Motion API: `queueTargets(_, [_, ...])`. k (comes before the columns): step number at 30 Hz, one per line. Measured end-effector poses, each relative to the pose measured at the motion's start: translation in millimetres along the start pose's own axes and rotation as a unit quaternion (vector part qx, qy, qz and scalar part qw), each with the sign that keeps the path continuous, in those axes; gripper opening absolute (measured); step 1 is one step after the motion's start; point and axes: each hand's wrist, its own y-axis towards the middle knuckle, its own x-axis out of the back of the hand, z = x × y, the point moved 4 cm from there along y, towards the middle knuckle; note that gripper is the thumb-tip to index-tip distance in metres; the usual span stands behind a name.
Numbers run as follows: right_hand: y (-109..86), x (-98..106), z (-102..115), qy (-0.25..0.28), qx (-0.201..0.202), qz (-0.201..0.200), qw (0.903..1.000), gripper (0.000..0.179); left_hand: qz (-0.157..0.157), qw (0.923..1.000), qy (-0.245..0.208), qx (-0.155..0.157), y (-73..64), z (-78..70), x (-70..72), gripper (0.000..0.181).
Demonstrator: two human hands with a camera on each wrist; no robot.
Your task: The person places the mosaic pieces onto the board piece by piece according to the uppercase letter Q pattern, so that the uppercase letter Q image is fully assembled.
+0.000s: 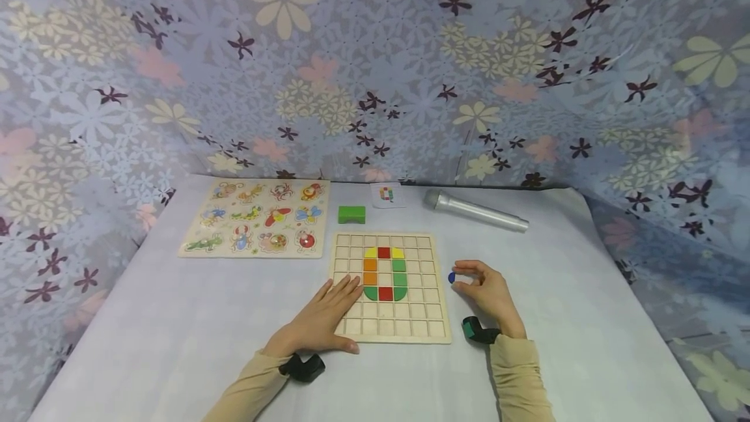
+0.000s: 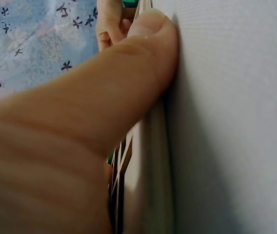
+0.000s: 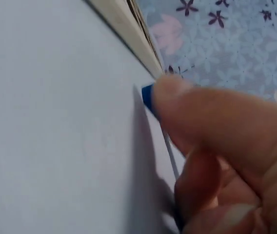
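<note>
A square wooden grid board (image 1: 422, 327) lies on the table, with red, orange, yellow and green tiles (image 1: 385, 293) set in its cells as an oval ring. My left hand (image 1: 322, 321) rests flat over the board's lower left corner, fingers straight and thumb along the near edge. To the right of the board, my right hand (image 1: 486, 288) pinches a small blue tile (image 1: 452, 277) between thumb and fingers. In the right wrist view the tile's blue end (image 3: 148, 97) pokes past the thumb, close above the white cloth; the rest of it is hidden.
Behind the board lie a green bridge-shaped block (image 1: 351, 215), a small card (image 1: 387, 196) with a matching ring pattern, and a silver microphone (image 1: 477, 210). An insect picture puzzle (image 1: 254, 219) lies at the back left. A flowered cloth (image 1: 375, 83) hangs behind the table.
</note>
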Motion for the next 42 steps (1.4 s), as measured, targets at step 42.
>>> queueTargets(42, [1.0,-3.0,7.2,0.078,-0.085,-0.013,0.9932,0.033,-0.004,1.0,0.003,0.001,0.2,-0.5,-0.8,0.106])
